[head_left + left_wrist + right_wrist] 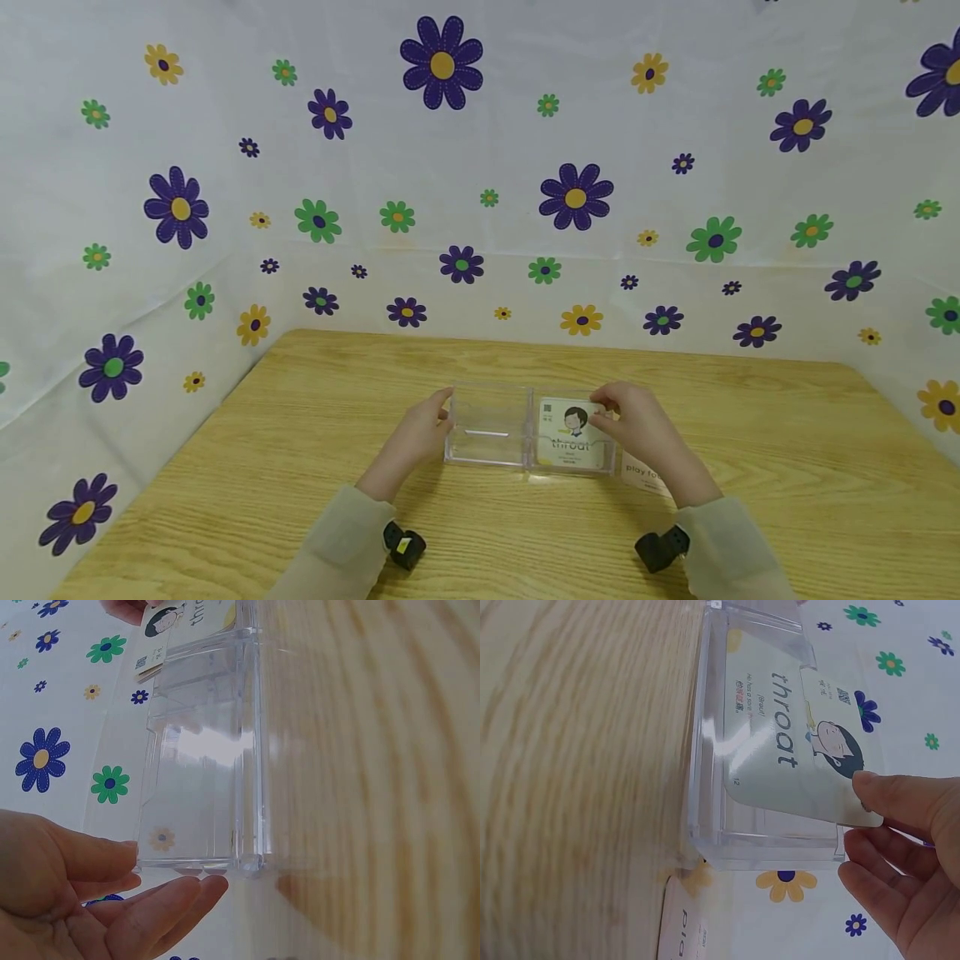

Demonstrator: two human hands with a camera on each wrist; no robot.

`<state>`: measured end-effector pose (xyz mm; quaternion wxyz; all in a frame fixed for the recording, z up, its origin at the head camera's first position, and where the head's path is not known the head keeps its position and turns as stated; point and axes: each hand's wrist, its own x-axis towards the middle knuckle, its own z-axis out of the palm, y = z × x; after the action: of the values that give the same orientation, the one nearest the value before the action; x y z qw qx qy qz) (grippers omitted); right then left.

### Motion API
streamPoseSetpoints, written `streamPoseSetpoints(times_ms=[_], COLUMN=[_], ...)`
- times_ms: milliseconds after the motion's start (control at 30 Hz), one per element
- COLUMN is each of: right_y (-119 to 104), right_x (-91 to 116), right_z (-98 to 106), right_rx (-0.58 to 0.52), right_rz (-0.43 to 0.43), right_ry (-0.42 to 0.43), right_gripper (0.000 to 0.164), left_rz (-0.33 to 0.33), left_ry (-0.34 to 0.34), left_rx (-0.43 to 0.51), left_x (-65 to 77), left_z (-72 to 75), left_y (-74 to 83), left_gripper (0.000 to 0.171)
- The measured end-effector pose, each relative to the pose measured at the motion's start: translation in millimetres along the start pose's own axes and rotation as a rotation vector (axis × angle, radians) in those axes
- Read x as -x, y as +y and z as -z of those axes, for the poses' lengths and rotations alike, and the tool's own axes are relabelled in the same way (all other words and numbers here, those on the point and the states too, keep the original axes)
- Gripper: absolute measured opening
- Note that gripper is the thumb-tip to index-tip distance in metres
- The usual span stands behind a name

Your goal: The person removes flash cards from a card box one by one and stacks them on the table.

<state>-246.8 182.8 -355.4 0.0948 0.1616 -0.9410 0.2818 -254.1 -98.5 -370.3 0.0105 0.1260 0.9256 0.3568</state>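
Observation:
A clear plastic two-compartment card box [491, 454] stands on the table. In its right compartment sits a flash card [572, 446] reading "throat", with a drawn head on it. My right hand [637, 422] pinches this card at its upper right corner, thumb on the printed face, as the right wrist view shows. The card [765, 735] leans back, its lower part inside the compartment. My left hand [420, 429] holds the box's left end, with the thumb [105, 856] at the upper back corner and the fingers along the end wall. Nothing shows in the left compartment [191, 772].
Another card [641, 473], reading "play fo…", lies right of the box, partly beneath my right forearm. The wooden table [360, 367] ends at a flower-patterned cloth [495, 233] behind and at both sides. Both wrists wear black cameras.

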Motion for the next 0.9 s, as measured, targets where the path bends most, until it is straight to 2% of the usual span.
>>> streamPoseSetpoints(times_ms=[267, 533, 900], right_y=[-1.3, -2.6, -2.6], right_x=[-0.2, -0.6, -1.2], right_z=[0.1, -0.5, -2.3], right_rx=[0.013, -0.001, 0.015], right_rz=[-0.004, -0.023, -0.021], right_ry=[0.012, 0.026, 0.045], right_gripper=[0.017, 0.016, 0.012], left_rz=[-0.026, 0.017, 0.024], left_ry=[0.007, -0.002, -0.007], left_rx=[-0.011, -0.006, -0.012], left_x=[0.2, 0.4, -1.5], left_z=[-0.1, 0.3, -0.5], left_y=[-0.5, 1.2, -0.7], left_gripper=[0.044, 0.045, 0.045])
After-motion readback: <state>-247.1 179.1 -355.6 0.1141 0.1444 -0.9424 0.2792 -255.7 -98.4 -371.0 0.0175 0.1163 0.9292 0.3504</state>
